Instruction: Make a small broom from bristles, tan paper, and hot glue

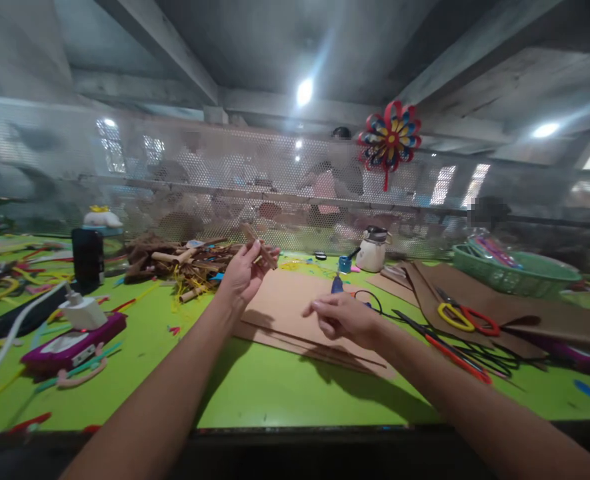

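My left hand (245, 270) is raised over the green table (265, 387), fingers pinched on a short brown rolled paper stick (259, 245) that points up and to the left. My right hand (342, 319) hovers lower and to the right, above a stack of brown cardboard sheets (287, 303). Its fingers are curled loosely toward the left, and nothing shows in them. A blue glue gun (337, 285) pokes up just behind the right hand.
A pile of brown paper sticks and scraps (185, 261) lies behind the left hand. Scissors (467, 320) rest on brown sheets at right, near a green basket (517, 273). A charger on a purple device (75, 337) sits at left. A mesh screen (275, 180) carries a paper pinwheel (389, 140).
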`<move>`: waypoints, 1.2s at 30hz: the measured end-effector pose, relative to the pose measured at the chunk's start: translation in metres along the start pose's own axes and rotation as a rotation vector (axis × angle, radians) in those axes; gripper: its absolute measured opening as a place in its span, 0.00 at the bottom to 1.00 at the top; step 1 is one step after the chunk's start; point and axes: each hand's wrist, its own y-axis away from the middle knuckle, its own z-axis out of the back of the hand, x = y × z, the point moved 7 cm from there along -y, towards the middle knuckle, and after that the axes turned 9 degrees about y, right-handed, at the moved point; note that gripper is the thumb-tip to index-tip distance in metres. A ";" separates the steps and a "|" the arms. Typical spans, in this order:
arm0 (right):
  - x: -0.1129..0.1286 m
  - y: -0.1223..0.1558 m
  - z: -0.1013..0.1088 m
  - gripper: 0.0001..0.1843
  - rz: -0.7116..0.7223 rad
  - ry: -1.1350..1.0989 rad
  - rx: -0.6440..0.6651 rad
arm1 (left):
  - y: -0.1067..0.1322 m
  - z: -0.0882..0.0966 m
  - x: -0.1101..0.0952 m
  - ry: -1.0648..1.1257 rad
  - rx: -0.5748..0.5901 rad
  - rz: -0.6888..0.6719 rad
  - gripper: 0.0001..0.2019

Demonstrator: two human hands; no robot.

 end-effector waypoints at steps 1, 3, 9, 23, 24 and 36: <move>-0.002 0.012 0.014 0.20 0.000 0.080 -0.045 | 0.001 -0.001 0.000 0.005 0.014 0.007 0.02; -0.001 0.037 0.047 0.20 0.008 0.310 -0.118 | 0.004 -0.004 0.002 0.013 0.062 0.042 0.02; 0.050 0.090 0.112 0.14 0.216 1.066 -0.459 | 0.018 -0.018 0.025 -0.003 0.244 0.157 0.10; 0.043 0.008 0.027 0.10 0.444 0.720 -0.437 | 0.042 -0.034 0.052 -0.326 0.370 0.176 0.11; 0.040 0.009 0.031 0.10 0.447 0.719 -0.432 | 0.043 -0.034 0.054 -0.337 0.365 0.183 0.11; 0.024 0.018 0.041 0.10 0.471 0.813 -0.468 | 0.040 -0.032 0.051 -0.406 0.436 0.179 0.22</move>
